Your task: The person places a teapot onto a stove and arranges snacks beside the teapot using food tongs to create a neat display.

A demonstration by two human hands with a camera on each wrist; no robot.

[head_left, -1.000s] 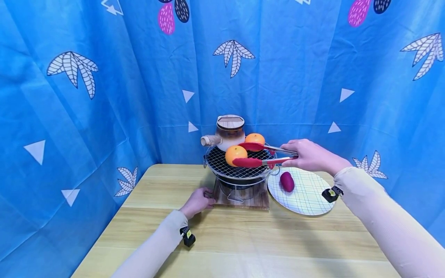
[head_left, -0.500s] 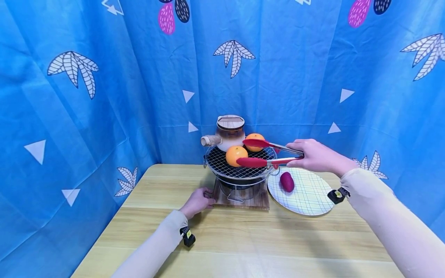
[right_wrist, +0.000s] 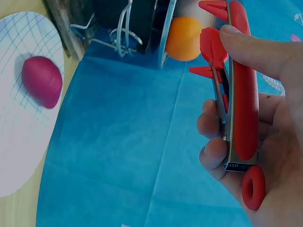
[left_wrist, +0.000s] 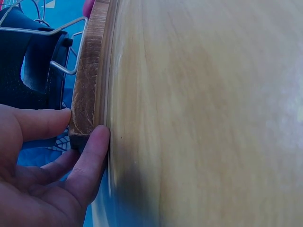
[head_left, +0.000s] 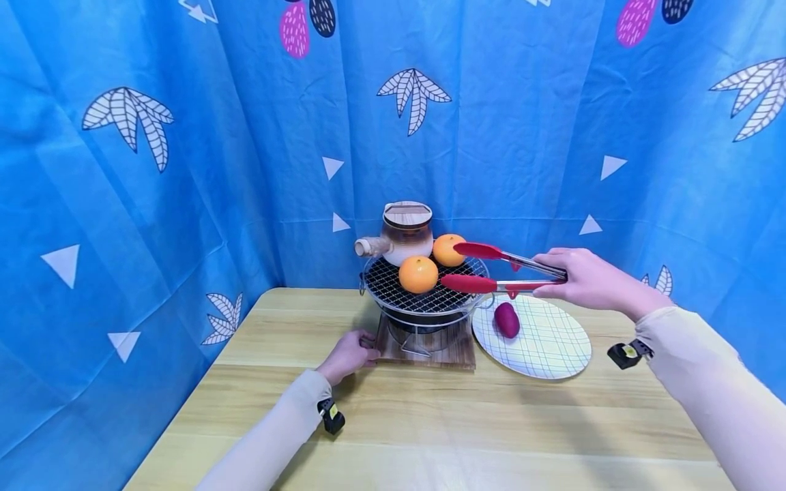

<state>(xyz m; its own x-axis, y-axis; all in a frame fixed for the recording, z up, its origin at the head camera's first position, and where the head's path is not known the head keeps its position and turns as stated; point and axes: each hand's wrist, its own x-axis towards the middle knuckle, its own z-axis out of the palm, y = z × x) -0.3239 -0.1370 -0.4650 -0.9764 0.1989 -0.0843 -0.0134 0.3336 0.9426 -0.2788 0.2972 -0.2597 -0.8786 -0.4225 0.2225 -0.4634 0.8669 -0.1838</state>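
My right hand grips red-tipped tongs, their arms spread with nothing between. The tips point left over the grill's right side. In the head view, the upper tip overlaps the rear orange; whether they touch I cannot tell. The front orange rests on the round wire grill, apart from the tongs. Down at the table, my left hand pinches the near left corner of the wooden board under the stove, its thumb and fingers about the edge.
A lidded clay pot with a side handle stands at the back of the grill. Right of the stove lies a checkered oval plate with a purple sweet-potato-like piece. Blue curtains hang behind the wooden table.
My right hand has moved right with the tongs. Their lower tip has come away from the front orange, which stays on the grill. The left hand has not moved.
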